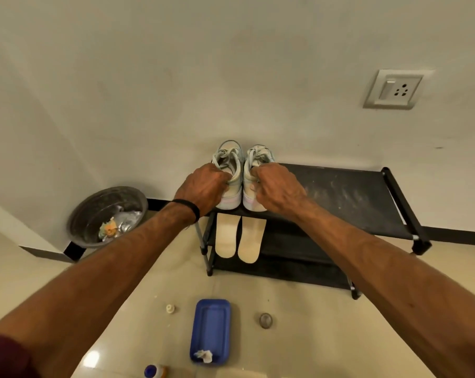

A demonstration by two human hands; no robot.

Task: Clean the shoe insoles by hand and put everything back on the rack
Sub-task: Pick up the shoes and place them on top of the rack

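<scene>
Both hands grip the sneakers at their heel collars on the rack's top shelf (pixel 348 197): left hand (pixel 200 188) on left sneaker (pixel 229 159), right hand (pixel 278 188) on right sneaker (pixel 258 159). Toes point at the wall. Insoles (pixel 239 238) lie directly below on what looks like the middle shelf, long axes parallel to the sneakers, roughly equidistant from both hands.

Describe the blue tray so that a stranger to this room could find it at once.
Start at the black shoe rack against the wall, then look down to the floor in front of it. The blue tray lies there between a small white cap and a round grey lid. It alone is rectangular, with a crumpled white cloth inside.
</scene>
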